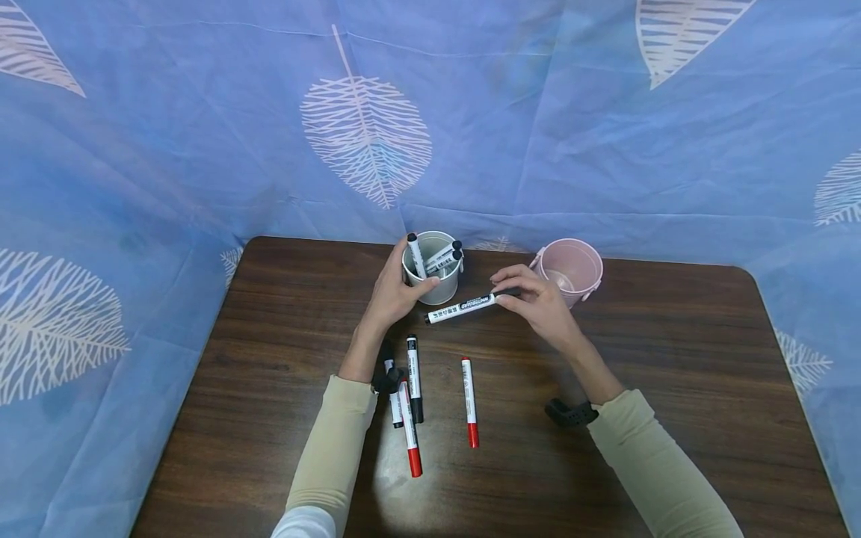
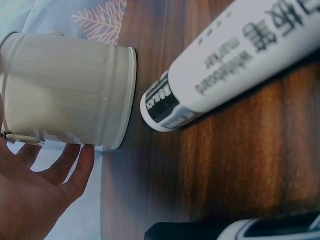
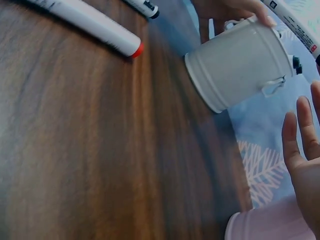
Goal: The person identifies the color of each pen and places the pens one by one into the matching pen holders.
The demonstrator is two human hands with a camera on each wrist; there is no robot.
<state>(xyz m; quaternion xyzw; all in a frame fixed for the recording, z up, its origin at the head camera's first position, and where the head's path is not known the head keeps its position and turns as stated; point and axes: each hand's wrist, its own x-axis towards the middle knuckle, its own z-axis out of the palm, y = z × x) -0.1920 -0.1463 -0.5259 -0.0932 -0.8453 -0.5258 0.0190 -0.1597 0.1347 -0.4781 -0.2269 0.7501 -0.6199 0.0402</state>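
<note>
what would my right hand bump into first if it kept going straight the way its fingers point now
Probably the white bucket: in the head view it lies just ahead of the right hand's fingertips, though height is hard to judge.

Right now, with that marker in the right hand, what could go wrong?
The right hand pinches the black-and-white marker near one end, so it might tilt or slip.
Several upper markers lean in the white bucket, so another could snag on them.
The left wristband overlaps loose markers on the table in the head view, so lowering it might roll them.
</note>
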